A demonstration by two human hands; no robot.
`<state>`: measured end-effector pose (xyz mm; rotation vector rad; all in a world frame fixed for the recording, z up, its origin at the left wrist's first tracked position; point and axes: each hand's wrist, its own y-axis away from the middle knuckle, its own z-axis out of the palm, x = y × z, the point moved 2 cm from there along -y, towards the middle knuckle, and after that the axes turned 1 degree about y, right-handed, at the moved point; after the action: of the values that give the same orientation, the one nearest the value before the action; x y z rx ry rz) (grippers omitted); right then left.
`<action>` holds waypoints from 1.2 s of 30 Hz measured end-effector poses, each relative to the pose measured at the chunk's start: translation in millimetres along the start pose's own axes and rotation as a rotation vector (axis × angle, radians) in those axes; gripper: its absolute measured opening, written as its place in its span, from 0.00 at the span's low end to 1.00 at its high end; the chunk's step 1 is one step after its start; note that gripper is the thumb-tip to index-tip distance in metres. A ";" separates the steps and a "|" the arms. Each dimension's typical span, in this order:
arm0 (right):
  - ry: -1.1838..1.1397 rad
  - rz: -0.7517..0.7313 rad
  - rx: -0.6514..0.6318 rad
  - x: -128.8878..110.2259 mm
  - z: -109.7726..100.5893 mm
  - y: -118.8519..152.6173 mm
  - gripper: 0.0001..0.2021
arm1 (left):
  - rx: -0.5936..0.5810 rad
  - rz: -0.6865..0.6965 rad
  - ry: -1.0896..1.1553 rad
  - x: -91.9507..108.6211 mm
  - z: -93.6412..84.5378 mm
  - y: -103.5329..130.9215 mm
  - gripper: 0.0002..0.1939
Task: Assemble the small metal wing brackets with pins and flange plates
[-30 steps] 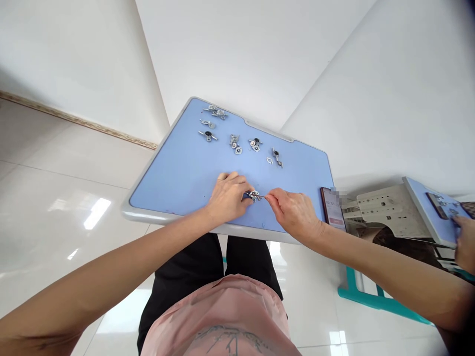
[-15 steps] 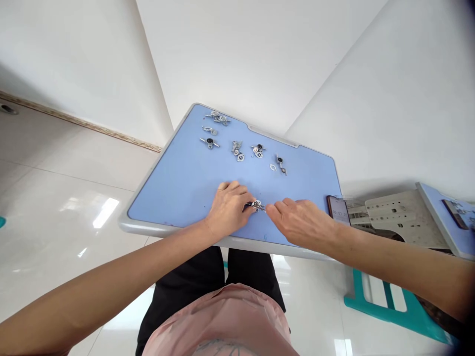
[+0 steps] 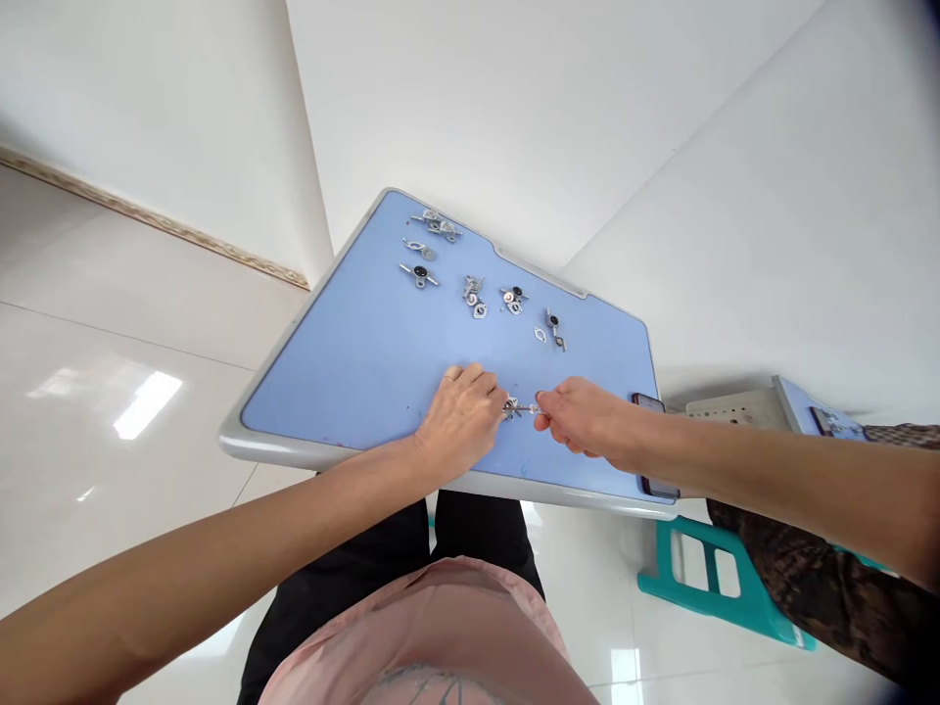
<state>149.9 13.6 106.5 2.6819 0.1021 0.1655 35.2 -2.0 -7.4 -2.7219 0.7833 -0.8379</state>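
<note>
Roughly, the small metal fitting (image 3: 509, 407) and its slim shaft (image 3: 526, 408) lie along 9 to 3 o'clock, shaft pointing toward 3. They sit at 4 o'clock from the middle of the blue desktop (image 3: 367, 362), amid white walls (image 3: 514, 117) and glossy floor tiles (image 3: 95, 392). The fitting looks silvery, details tiny. Left hand (image 3: 462, 416), curled, pinches it; right hand (image 3: 584, 419) pinches the shaft's end.

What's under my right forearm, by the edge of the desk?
A phone: its two ends stick out on either side of the forearm. The middle is covered, so I can't tell what it displays.
</note>
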 end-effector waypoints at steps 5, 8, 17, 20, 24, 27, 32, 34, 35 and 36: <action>-0.312 0.207 -0.232 7.2 4.9 -0.4 0.17 | -0.020 -0.007 0.040 -2.3 -2.1 -1.3 0.08; -0.167 0.145 -0.178 8.9 -1.4 2.9 0.16 | -0.039 -0.016 0.061 -5.1 -4.1 -2.8 0.08; -0.043 -0.041 -0.055 42.2 -0.9 15.2 0.17 | -0.030 -0.021 0.117 -9.2 -6.6 -3.2 0.06; -0.100 -0.088 -0.013 60.3 13.1 8.9 0.15 | -0.012 -0.029 0.145 -8.2 -6.8 -4.5 0.10; -0.124 -0.228 0.075 75.2 26.2 -2.5 0.13 | -0.005 -0.068 0.138 -5.6 -4.9 -8.7 0.12; -0.102 -0.322 0.151 79.6 28.1 -9.8 0.12 | -0.002 -0.073 0.111 -3.6 -3.1 -11.5 0.10; -0.059 -0.430 0.184 79.7 27.6 -16.5 0.12 | 0.011 -0.071 0.143 -3.9 -2.0 -13.0 0.05; -0.040 -0.470 0.199 78.0 27.6 -17.5 0.12 | 0.016 -0.068 0.163 -4.7 -2.1 -13.1 0.04; -0.025 -0.485 0.205 76.9 27.6 -17.8 0.12 | 0.015 -0.066 0.170 -5.0 -2.1 -13.2 0.04; -0.003 -0.496 0.208 75.8 27.7 -18.1 0.12 | 0.015 -0.066 0.176 -5.3 -2.2 -13.3 0.04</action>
<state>227.8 25.4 81.4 2.7619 0.8113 -0.0072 36.0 12.0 -3.9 -2.7012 0.7196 -1.1046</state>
